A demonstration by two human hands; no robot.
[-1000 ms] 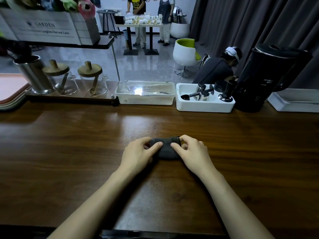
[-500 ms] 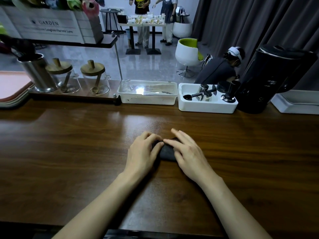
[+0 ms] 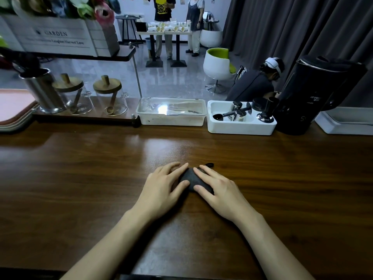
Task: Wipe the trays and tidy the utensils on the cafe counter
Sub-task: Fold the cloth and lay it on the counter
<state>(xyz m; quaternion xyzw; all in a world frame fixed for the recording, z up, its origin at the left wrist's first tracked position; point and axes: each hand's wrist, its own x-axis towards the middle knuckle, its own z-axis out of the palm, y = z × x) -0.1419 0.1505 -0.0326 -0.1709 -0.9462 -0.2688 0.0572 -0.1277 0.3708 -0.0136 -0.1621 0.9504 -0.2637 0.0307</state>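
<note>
Clock positions are read from the cloth, with 12 o'clock at the far edge of the bench.

- Bench [image 3: 80, 178]: dark wood-grain top, glossy.
- Grey cloth [image 3: 190, 178]: folded into a small bundle, lying on the bench mid-width, near side. A dark loop [image 3: 209, 164] sticks out at its far right corner.
- Left hand [image 3: 161, 190]: flat over the cloth's left end, fingers nearly straight, thumb along the near edge; pressing, not gripping.
- Right hand [image 3: 218, 188]: flat over the right end, fingers extended, thumb on the near edge; pressing likewise.
- Stacked trays [image 3: 14, 110]: 10 o'clock, at the bench's left edge, pinkish top one, partly out of view.
- Steel canister [image 3: 43, 91] and two glass jars [image 3: 111, 98] with wooden lids and scoops: 10 to 11 o'clock, under a shelf.
- Clear lidded box [image 3: 171, 113]: 12 o'clock.
- White utensil tray [image 3: 240, 128]: 1 o'clock, holding metal coffee tools and a tamper [image 3: 266, 110].
- Black machine [image 3: 314, 93]: 2 o'clock, just beside the utensil tray.
</note>
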